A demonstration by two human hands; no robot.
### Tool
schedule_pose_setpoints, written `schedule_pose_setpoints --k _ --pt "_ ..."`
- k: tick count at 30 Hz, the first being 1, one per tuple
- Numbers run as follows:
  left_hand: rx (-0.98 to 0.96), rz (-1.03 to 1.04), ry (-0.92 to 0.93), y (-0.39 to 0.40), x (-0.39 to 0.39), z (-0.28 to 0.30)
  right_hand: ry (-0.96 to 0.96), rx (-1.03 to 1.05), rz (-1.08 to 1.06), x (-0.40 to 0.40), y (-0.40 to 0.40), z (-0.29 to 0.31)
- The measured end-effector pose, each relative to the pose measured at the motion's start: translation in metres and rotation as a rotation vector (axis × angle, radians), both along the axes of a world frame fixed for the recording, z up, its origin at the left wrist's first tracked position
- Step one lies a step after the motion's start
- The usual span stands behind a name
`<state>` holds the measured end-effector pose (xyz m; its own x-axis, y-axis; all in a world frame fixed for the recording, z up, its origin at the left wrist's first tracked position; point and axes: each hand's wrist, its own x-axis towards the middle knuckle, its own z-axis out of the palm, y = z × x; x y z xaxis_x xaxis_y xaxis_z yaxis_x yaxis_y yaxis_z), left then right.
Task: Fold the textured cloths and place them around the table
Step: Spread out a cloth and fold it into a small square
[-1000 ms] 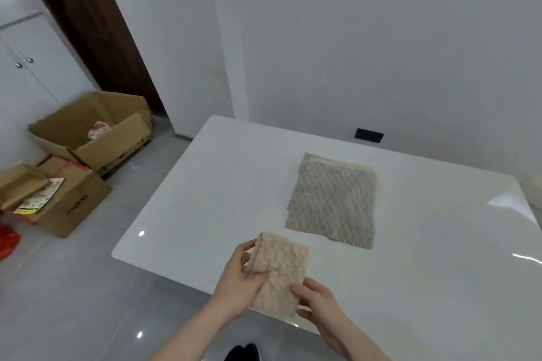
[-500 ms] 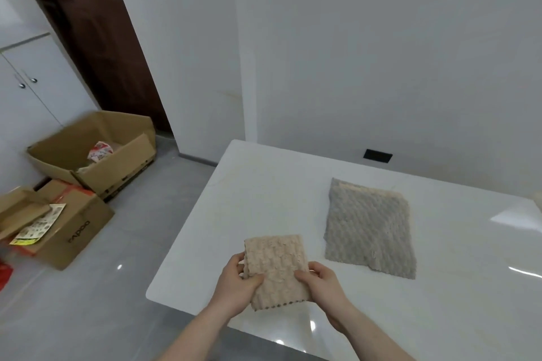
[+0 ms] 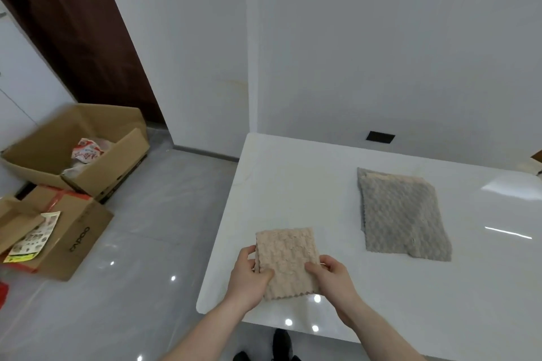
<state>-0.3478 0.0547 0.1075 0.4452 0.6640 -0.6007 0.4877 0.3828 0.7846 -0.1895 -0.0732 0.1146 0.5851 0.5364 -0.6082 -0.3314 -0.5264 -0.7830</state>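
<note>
White table (image 3: 293,173): grey cloth (image 3: 403,217) lies folded right of centre; both hands, left hand (image 3: 249,278) and right hand (image 3: 333,277), grasp the folded beige cloth (image 3: 286,261), unplaced

Bare white table (image 3: 293,184) lies open left and far of the folded beige cloth (image 3: 286,261); a grey cloth (image 3: 403,220) occupies the middle right. Beyond it, the surface looks open to the right edge. Two cardboard boxes (image 3: 73,155) crowd the floor at left.

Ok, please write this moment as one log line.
beige cloth: folded | left hand, right hand: gripping it | grey cloth: flat on table
</note>
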Motion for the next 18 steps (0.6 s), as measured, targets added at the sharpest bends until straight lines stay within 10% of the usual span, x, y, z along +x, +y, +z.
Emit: schedule_pose_setpoints --k 18 --pt "0.121 0.089 0.019 0.112 -0.080 0.014 0.017 0.066 0.140 -0.062 0.125 -0.005"
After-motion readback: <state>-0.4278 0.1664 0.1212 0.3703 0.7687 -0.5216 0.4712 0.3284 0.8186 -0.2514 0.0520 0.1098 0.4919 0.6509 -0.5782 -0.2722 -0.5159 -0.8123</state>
